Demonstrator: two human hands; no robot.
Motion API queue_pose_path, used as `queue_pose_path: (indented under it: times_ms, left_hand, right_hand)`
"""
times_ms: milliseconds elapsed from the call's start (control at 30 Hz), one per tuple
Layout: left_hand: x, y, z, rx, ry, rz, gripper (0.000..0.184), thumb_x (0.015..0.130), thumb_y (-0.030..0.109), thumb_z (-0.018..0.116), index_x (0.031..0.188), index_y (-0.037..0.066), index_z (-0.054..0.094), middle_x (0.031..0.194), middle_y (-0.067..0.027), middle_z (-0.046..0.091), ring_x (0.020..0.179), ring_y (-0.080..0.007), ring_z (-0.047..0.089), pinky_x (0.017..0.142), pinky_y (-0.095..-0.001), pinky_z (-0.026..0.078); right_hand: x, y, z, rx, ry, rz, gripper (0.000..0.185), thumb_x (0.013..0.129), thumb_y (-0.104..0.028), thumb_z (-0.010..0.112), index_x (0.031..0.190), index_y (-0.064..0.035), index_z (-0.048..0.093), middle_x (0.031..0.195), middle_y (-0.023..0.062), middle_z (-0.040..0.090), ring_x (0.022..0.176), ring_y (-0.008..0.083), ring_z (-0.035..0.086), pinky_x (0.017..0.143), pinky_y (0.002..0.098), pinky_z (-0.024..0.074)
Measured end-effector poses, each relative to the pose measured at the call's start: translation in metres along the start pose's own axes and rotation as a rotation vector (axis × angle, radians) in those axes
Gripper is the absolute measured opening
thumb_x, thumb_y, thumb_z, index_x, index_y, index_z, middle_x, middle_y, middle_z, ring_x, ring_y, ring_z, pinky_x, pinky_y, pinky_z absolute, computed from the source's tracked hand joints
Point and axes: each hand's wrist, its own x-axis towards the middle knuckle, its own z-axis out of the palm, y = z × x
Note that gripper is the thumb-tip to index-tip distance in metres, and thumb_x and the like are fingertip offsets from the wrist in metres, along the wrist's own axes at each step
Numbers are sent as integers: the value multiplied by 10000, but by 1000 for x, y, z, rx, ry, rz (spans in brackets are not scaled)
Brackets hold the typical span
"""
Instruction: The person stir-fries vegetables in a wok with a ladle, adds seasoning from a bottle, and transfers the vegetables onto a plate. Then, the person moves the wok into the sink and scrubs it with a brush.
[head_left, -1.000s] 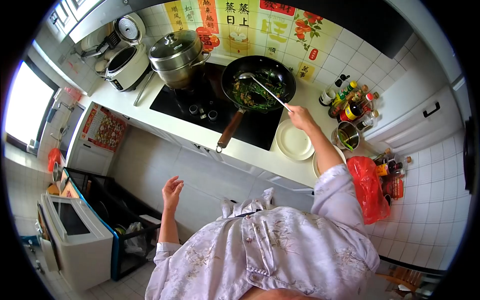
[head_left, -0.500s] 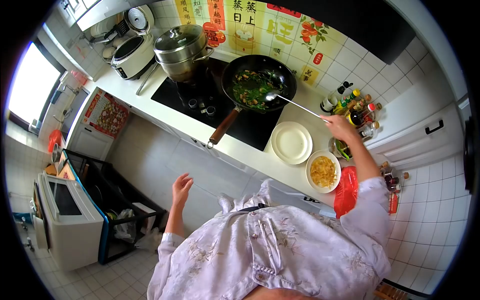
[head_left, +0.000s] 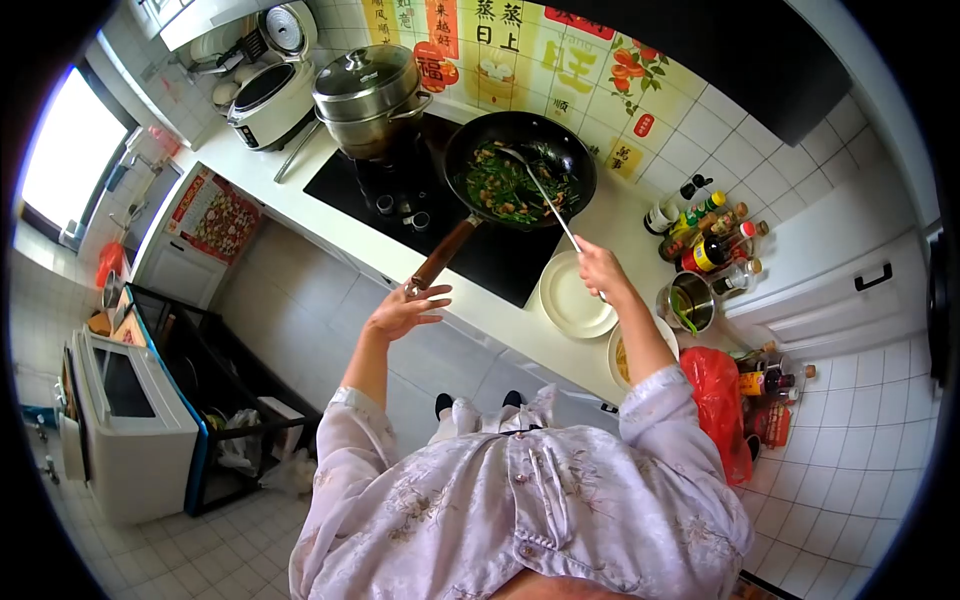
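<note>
Head view, and the black wok sits on the cooktop, leafy greens inside, its wooden handle slanting out toward the nearer left hand, fingers spread, not closed, contact impossible to tell; the right hand grips a long-handled metal spoon angled up-left into the greens.

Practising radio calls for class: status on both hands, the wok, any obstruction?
Right hand gripping ladle, tip inside wok. Left hand open by wok handle, contact unclear. Wok holds greens; nothing visibly blocking it.
</note>
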Motion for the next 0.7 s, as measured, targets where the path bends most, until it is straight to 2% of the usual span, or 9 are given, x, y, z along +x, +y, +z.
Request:
queue_pose_path:
  times_ms: [133,167,267,300,333,400,467,567,700]
  left_hand:
    - [13,36,-11,-29,-53,-127,841,760,378,695,1404,115,224,1347,-178,384,1193,-313,449,942,-485,393]
    - [20,44,0,32,-51,-109,734,832,380,609,1399,99,236,1259,-167,480,1098,-277,536,830,-413,491]
    - [50,62,16,182,51,-200,649,870,302,573,1394,99,249,1100,-131,581,926,-218,617,659,-313,539]
    - [58,65,26,258,121,-230,539,888,214,543,1359,94,311,935,-94,619,745,-152,616,538,-254,513]
    - [65,65,20,259,114,-236,539,888,214,543,1359,94,311,935,-94,619,745,-152,616,538,-254,513]
    - [80,56,9,213,62,-353,466,861,172,567,1285,89,392,881,-88,614,635,-111,557,503,-229,490]
    - [86,51,5,106,45,-371,411,826,104,576,1210,73,434,791,-65,589,552,-92,508,463,-220,459]
    - [97,44,-1,36,-116,-347,412,779,64,604,1152,52,430,708,-50,537,540,-111,515,471,-260,452]
    - [88,33,24,187,18,-309,414,756,41,591,1134,41,423,636,-15,475,465,-92,460,413,-240,400]
  right_hand:
    - [23,-5,-3,-152,178,-154,409,915,-129,408,1315,-198,455,540,1,432,372,102,365,341,270,327]
    - [34,-12,3,-174,212,-129,405,908,-134,421,1307,-192,465,544,26,452,373,126,390,360,302,356]
    - [32,-29,35,-238,159,-112,402,903,-140,428,1300,-186,473,575,39,475,383,128,412,373,326,382]
    - [7,-42,45,-437,150,-105,400,888,-135,455,1277,-219,496,650,118,561,493,215,544,475,354,452]
    - [6,-21,42,-435,155,-99,400,888,-135,455,1277,-219,496,650,118,561,493,215,544,475,354,452]
    - [9,31,16,-798,183,-672,404,868,-145,489,1253,-265,514,832,203,626,721,315,619,655,375,492]
    - [-39,7,-11,-847,202,-279,394,854,-160,512,1228,-286,533,967,215,611,876,359,593,790,388,468]
    - [-76,-14,-50,-991,302,-265,382,853,-154,509,1216,-270,544,987,191,614,851,339,603,779,392,474]
    - [-120,-36,-89,-1004,246,-314,418,808,-94,561,1203,-232,560,982,207,607,860,315,606,775,366,466]
